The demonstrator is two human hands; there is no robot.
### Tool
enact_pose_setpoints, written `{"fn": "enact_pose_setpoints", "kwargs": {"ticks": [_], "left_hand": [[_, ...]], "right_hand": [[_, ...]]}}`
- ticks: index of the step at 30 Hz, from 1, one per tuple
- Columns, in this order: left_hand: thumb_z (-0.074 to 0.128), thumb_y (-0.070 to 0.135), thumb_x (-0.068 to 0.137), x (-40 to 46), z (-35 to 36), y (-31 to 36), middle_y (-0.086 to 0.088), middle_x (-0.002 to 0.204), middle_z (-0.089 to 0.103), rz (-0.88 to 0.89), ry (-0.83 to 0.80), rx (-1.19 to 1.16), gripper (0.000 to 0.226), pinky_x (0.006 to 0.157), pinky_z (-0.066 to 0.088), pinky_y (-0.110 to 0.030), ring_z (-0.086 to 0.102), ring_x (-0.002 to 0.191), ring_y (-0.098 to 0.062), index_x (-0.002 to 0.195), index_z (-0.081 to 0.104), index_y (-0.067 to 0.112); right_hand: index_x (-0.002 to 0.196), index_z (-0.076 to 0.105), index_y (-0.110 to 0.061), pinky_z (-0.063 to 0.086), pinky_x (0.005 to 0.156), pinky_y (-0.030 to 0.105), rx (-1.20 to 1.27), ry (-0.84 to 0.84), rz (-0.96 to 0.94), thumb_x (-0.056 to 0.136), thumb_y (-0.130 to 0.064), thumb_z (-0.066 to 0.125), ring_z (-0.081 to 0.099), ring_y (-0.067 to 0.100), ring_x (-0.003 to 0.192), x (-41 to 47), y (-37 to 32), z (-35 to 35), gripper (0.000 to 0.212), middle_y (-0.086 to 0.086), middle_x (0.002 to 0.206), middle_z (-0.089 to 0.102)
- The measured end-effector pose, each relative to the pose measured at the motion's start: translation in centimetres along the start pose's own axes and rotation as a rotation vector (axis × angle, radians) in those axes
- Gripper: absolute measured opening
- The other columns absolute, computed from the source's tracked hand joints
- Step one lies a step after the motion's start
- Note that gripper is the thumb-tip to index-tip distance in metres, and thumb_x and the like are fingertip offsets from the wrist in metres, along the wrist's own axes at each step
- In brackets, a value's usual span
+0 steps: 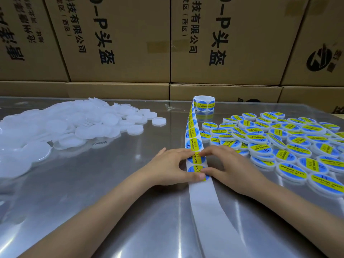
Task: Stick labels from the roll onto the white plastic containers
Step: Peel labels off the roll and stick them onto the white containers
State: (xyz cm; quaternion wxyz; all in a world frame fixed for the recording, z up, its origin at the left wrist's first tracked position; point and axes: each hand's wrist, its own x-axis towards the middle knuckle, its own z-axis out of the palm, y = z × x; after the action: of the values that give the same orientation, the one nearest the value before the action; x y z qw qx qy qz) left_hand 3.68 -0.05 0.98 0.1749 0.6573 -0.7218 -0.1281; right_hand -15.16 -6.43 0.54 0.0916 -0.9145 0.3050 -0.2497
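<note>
On a glossy, reflective metal desk (111, 192), seen from the head camera, a paper label strip (193, 138) runs from a small upright label roll (204, 103) at twelve o'clock down through the centre. Its upper stretch carries round stickers, blue with a yellow band across each; its lower stretch, toward six o'clock, is bare white backing paper (206, 205), matte and slightly curved.

At the centre both hands meet on the strip. The left hand (171, 164) has its thumb and forefinger curled, its grip pinching the strip's left edge by the last stickers. The right hand (229, 164) lies across from it, fingertips (202, 171) bent down onto the lowest sticker (197, 169), thumb at the sticker above; whether it pinches or only presses cannot be told.

At nine to ten o'clock lies a loose heap of white plastic containers (74, 125), flat translucent discs, smooth and unlabelled. At two to four o'clock lies a spread of labelled containers (290, 144), the same discs topped with blue-and-yellow stickers, overlapping like scales.

Behind the desk, brown corrugated cardboard boxes (130, 43) with black printed characters fill the background.
</note>
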Motion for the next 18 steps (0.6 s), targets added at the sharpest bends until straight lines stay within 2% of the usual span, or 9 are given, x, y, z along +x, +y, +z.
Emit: {"fn": "enact_pose_setpoints", "kwargs": {"ticks": [6,9,12,14,16,18], "left_hand": [[0.053,0.069,0.079,-0.1,0.4,-0.3,0.019,0.147,0.036,0.042,0.049,0.03,0.062,0.111,0.011,-0.042,0.026,0.136,0.003,0.136,0.042,0.046],[0.053,0.067,0.081,0.0,0.4,-0.4,0.02,0.141,0.045,0.06,0.098,0.025,0.056,0.104,0.018,-0.033,0.034,0.131,0.004,0.132,0.049,0.043],[0.052,0.066,0.081,0.2,0.6,-0.5,0.019,0.127,0.056,0.033,0.131,0.022,0.056,0.107,0.03,-0.034,0.046,0.121,0.0,0.126,0.056,0.035],[0.052,0.064,0.083,0.2,0.6,-0.5,0.014,0.117,0.063,0.041,0.143,0.012,0.049,0.101,0.038,-0.037,0.053,0.111,-0.005,0.121,0.059,0.034],[0.05,0.063,0.085,0.1,0.5,-0.2,0.015,0.121,0.061,0.054,0.137,0.037,0.045,0.104,0.035,-0.041,0.052,0.115,-0.005,0.122,0.058,0.038],[0.046,0.066,0.085,-0.1,0.4,0.0,0.019,0.134,0.052,0.077,0.106,0.102,0.05,0.11,0.026,-0.045,0.042,0.126,-0.002,0.128,0.052,0.042]], "right_hand": [[0.122,0.054,-0.031,0.033,0.098,0.021,-0.007,-0.043,0.027,0.09,-0.043,0.054,0.039,0.002,0.121,-0.1,0.0,0.2,0.034,-0.015,0.122,0.055],[0.123,0.054,-0.031,0.033,0.099,0.02,-0.002,-0.034,0.019,0.09,-0.041,0.056,0.039,0.003,0.122,-0.1,0.0,0.2,0.035,-0.015,0.123,0.055],[0.12,0.058,-0.027,0.035,0.096,0.021,-0.007,0.044,0.001,0.088,-0.034,0.061,0.044,0.007,0.118,0.0,-0.1,0.3,0.033,-0.011,0.118,0.059],[0.115,0.062,-0.022,0.037,0.093,0.022,-0.012,0.113,-0.025,0.086,-0.027,0.067,0.05,0.011,0.114,0.0,-0.3,0.3,0.03,-0.01,0.113,0.062],[0.105,0.065,-0.019,0.04,0.091,0.025,0.002,0.166,-0.075,0.083,-0.024,0.07,0.055,0.016,0.108,0.0,-0.5,0.1,0.022,-0.008,0.108,0.065],[0.09,0.064,-0.017,0.04,0.09,0.026,0.049,0.202,-0.125,0.084,-0.029,0.067,0.058,0.016,0.103,0.0,-0.9,-0.1,0.014,-0.007,0.103,0.066]]}}
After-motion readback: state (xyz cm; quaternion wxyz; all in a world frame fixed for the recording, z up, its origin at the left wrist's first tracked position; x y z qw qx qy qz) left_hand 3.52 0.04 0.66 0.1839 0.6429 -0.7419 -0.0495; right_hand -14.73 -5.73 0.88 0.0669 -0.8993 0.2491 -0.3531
